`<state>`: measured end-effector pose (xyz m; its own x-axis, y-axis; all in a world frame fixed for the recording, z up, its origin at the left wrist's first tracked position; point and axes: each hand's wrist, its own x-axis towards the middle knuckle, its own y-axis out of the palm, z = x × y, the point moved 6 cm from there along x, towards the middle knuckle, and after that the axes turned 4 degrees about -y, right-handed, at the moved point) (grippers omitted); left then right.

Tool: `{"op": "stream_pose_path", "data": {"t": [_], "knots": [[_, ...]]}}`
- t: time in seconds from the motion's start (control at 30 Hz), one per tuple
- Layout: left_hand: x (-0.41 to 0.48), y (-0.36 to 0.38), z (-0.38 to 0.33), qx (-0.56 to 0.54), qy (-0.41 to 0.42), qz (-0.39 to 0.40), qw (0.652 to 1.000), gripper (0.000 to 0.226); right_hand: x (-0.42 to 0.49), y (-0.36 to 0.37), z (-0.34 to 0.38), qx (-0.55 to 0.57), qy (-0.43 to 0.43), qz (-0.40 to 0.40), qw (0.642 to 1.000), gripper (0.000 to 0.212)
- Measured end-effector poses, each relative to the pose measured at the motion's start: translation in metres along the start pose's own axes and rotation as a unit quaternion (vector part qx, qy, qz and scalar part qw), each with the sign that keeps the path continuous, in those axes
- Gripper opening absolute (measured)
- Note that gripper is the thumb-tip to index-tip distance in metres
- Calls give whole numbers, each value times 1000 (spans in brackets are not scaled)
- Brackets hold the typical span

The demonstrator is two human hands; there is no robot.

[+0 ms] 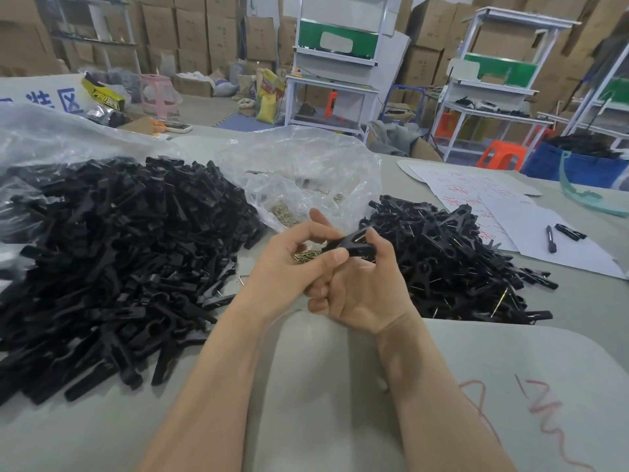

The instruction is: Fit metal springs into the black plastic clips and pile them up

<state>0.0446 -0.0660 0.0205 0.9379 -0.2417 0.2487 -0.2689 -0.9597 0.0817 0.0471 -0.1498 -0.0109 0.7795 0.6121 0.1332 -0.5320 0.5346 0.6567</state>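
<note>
A crumpled clear bag point(306, 165) lies open just beyond the hands, with brass-coloured springs point(282, 210) in its bottom. Left of the left hand point(296, 260), a second clear bag point(41, 131) lies open around a big heap of black plastic parts point(119, 250). Right of the right hand point(364, 294) sits a pile of finished clips point(459, 260). Far beyond it, a blue bin point(575, 166) holds dark items too small to tell.

The hands meet, fingers of both curled and pinching one black clip point(350, 246) between them, a glint of metal in it. More springs sit in the left palm, mostly hidden by the fingers.

The sheets of paper point(503, 212) off to the right carry red handwriting that cannot be read. A sign point(58, 98) far to the left shows blue characters, cut off.
</note>
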Motion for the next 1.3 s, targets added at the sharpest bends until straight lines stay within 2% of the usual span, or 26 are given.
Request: {"op": "stream_pose_path", "data": {"t": [0.07,0.17,0.3,0.4,0.5,0.57,0.63,0.73,0.8,0.93,1.1,1.3], "knots": [[0,1,-2,26,25,1,999,10,2,-2,0,4,-2,-14,1000,69],[1,7,1,132,55,-10,990,15,7,-10,-3,5,-13,-83,996,68],[5,7,10,175,62,-59,981,23,10,-17,-4,-3,-29,-133,991,31],[5,7,13,223,66,-61,971,25,9,-20,-4,-19,-31,-135,990,25],[7,11,17,221,33,-5,975,21,8,-24,-5,-20,-26,-152,988,28],[7,11,16,237,47,1,970,16,7,-26,-4,-32,-22,-150,988,28],[8,8,14,254,64,-9,965,11,4,-29,-2,-94,9,-146,985,29],[7,5,12,302,101,-11,948,17,-3,-38,0,-235,88,-153,956,39],[8,5,13,346,114,-1,931,15,-6,-43,2,-272,103,-171,941,37],[9,3,17,376,105,7,921,10,-6,-47,2,-271,90,-200,937,30],[13,7,23,393,100,14,914,16,-9,-50,2,-236,97,-208,944,28],[13,4,28,340,70,1,938,19,-5,-43,-6,-166,81,-156,970,32]]}}
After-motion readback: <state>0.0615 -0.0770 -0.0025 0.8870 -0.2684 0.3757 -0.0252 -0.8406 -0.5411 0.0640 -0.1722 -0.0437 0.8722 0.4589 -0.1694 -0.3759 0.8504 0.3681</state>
